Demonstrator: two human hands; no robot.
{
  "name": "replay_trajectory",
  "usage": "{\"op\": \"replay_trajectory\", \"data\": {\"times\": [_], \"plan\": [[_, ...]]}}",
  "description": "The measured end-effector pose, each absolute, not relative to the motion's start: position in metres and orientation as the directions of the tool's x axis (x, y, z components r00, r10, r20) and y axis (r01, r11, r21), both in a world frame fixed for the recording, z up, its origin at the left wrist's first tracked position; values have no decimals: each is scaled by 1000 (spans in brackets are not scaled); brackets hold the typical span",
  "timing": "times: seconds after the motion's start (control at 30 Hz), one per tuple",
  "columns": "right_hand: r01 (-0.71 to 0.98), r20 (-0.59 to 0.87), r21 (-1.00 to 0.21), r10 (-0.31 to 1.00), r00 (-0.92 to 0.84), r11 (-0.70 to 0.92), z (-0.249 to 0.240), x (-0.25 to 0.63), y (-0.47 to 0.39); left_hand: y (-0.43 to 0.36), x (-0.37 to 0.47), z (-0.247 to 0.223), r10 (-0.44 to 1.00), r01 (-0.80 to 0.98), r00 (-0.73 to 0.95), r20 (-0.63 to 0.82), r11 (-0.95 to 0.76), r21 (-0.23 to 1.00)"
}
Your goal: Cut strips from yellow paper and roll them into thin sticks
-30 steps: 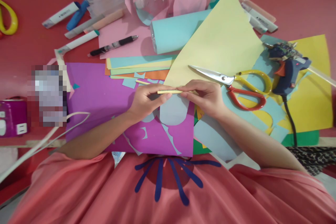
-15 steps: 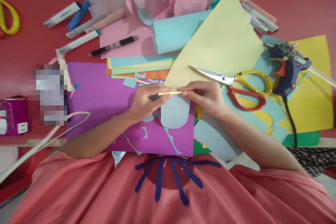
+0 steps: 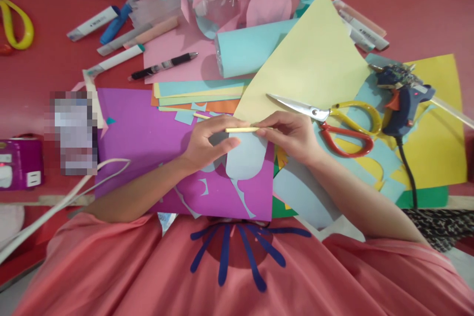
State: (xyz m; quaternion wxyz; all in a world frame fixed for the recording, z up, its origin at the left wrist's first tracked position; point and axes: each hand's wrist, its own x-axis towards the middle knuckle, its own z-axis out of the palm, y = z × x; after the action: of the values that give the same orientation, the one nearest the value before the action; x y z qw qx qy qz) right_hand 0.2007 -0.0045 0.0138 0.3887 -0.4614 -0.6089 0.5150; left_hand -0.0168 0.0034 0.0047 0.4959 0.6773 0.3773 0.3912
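Note:
A thin pale-yellow paper roll (image 3: 237, 130) lies level between my hands, above a light-blue paper cutout (image 3: 246, 158). My right hand (image 3: 291, 133) pinches its right end between thumb and fingers. Behind the left part of the roll, the fingers of my left hand (image 3: 207, 140) are stretched out, with the thumb spread away below it. A second thin yellow piece (image 3: 201, 116) shows just beyond my left hand. Purple paper (image 3: 129, 133) with light-blue scraps is under my hands. Scissors (image 3: 318, 113) with one yellow and one red handle lie beside my right hand.
A glue gun (image 3: 409, 98) rests at the right on yellow paper (image 3: 444, 123), its cord running down. Beyond my hands are a blue-wrapped cylinder (image 3: 255, 49), a black pen (image 3: 165, 65) and several markers (image 3: 94, 23). A white cable (image 3: 74, 185) crosses the left side.
My left thumb has come off the yellow paper roll and moved down, away from the fingers. My right hand still pinches the roll. The view has shifted slightly.

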Motion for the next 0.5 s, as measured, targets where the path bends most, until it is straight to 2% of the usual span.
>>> {"op": "replay_trajectory", "data": {"times": [0.13, 0.23, 0.33, 0.43, 0.5], "plan": [[222, -11, -974, 962, -271, 52, 14, 202, -2, 9, -21, 4, 949, -18, 252, 188, -190, 982], [257, -16, -965, 965, -261, 54, 13, 202, -2, 15, -25, 7, 950, 71, 140, 278, -290, 955], [284, -18, -957, 962, -272, 63, 14, 200, -4, 17, -26, 13, 924, 263, 286, 256, -332, 906], [308, -14, -948, 955, -296, 82, 14, 199, -6, 15, -25, 16, 857, 337, 468, 218, -401, 852], [332, 10, -937, 954, -300, 114, 14, 198, -6, 15, -23, 18, 846, 364, 498, 190, -403, 840]]}}
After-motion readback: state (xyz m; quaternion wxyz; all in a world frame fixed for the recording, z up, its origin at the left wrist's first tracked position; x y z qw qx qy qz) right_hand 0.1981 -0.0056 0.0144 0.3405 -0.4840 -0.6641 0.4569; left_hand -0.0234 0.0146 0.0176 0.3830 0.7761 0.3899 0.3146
